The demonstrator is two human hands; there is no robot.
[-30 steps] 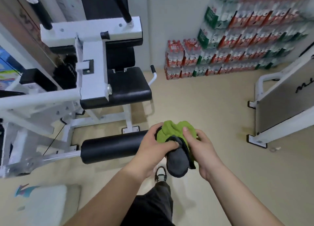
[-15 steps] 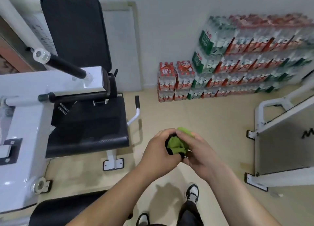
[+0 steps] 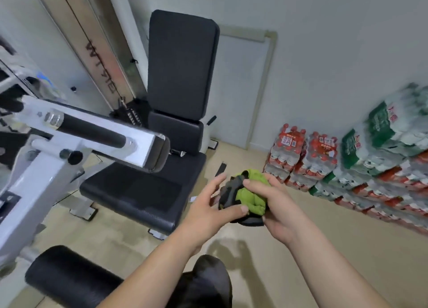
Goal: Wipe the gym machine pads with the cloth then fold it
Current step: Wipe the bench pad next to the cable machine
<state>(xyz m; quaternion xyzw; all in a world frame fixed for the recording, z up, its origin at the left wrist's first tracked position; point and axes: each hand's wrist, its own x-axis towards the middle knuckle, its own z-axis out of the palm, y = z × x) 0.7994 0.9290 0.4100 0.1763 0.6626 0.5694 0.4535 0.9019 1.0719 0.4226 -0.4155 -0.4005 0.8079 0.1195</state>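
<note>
A bunched green and dark grey cloth [image 3: 249,195] sits between both hands, in the air above the floor. My right hand [image 3: 275,205] grips it from the right, fingers curled over the top. My left hand [image 3: 208,209] holds its left side, thumb pressed under the cloth and fingers spread fairly straight. To the left stands the gym machine with its black seat pad [image 3: 136,192], an upright black back pad [image 3: 183,64] and a black roller pad [image 3: 67,280] at lower left.
The machine's white arm with a black handle [image 3: 90,131] juts out over the seat. Stacked packs of bottled water [image 3: 361,168] line the right wall. Beige floor [image 3: 347,245] lies open to the right. My dark-trousered leg [image 3: 206,284] is below the hands.
The view has swung up and left, bringing the whole back pad into sight. The cloth stays bunched between both hands, and my left fingers have spread off it.
</note>
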